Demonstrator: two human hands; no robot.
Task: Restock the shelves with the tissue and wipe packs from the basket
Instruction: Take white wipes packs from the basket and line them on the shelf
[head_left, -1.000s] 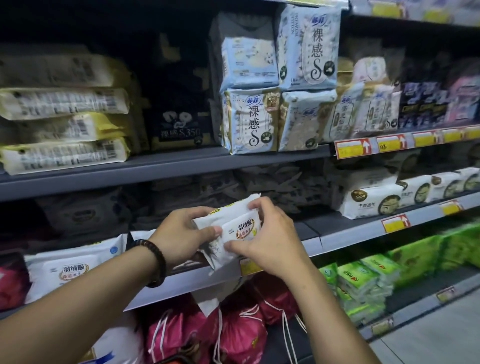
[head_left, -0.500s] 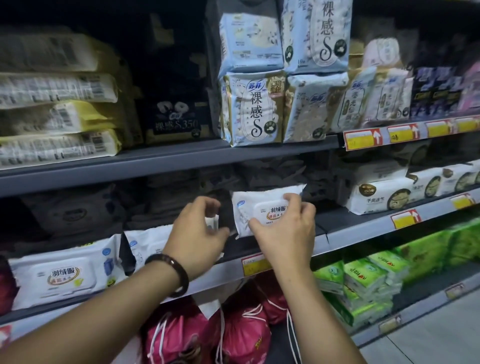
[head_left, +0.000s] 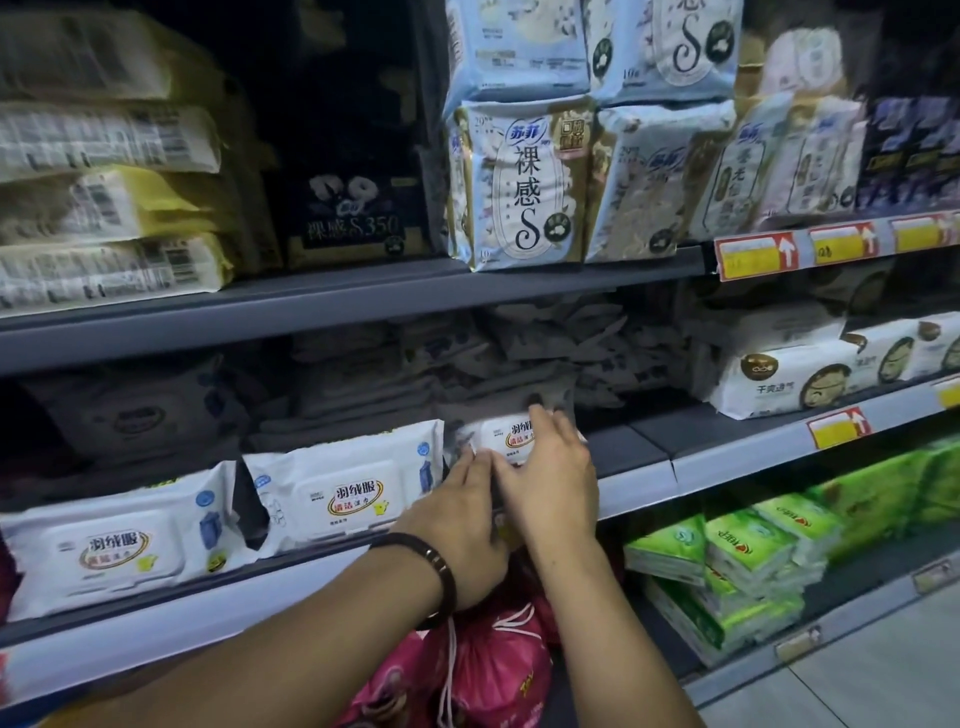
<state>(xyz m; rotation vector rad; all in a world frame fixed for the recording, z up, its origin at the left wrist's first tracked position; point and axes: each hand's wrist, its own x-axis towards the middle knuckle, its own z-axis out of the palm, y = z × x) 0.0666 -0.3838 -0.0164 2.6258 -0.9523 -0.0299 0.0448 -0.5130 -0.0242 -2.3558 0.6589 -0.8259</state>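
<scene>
Wipe pack (head_left: 503, 434) touched by left hand (head_left: 457, 514), right hand (head_left: 550, 480); shelf (head_left: 641, 446) bare rightward.

A small white wipe pack (head_left: 501, 434) with a red-and-gold label is stood upright near the front edge of the middle shelf (head_left: 634, 449) – its lower part is covered. On that shelf a larger flip-lid wipe pack (head_left: 343, 493) is leaned back just left of it, and a matching third pack (head_left: 114, 545) further left.
</scene>
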